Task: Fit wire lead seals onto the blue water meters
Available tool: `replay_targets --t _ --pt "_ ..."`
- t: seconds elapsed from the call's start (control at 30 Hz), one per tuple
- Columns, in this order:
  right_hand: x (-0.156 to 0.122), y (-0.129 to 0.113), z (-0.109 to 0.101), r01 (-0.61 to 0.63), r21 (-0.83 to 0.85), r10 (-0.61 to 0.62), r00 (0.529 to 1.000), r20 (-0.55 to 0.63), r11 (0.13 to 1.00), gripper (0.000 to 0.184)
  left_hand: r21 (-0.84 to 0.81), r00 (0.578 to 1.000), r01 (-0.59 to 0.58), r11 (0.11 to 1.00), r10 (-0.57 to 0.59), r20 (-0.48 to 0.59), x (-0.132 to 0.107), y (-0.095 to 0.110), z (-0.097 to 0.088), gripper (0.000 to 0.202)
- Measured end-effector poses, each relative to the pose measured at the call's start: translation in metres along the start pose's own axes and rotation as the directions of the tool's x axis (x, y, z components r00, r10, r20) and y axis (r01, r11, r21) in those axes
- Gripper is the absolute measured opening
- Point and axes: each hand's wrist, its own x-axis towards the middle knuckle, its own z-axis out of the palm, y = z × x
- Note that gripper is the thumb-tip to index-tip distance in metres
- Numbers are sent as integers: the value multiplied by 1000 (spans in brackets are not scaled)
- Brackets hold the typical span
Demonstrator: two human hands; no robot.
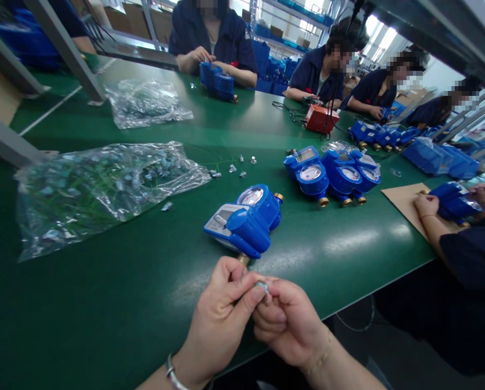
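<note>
Left hand (215, 322) and right hand (289, 319) pinch a small bluish piece (262, 285), apparently preparing it; the next move likely calls for steady alignment with the blue meter (248, 225).

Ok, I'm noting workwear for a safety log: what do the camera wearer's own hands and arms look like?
Both the left hand and right hand are ungloved. A shiny silver-coloured bangle circles the left wrist; a thin gold-coloured bracelet circles the right. No sleeve shows on the visible forearms.
</note>
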Motion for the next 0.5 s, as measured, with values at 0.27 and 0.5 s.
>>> replay_targets --t 0.27,0.5 --pt "-8 9 -13 295 -952 -539 817 207 81 21 197 986 100 975 -124 114 -6 -2 -10 31" --pt "-10 3 -15 310 -944 -574 755 316 -111 21 226 968 98 969 -145 203 3 6 2 36"
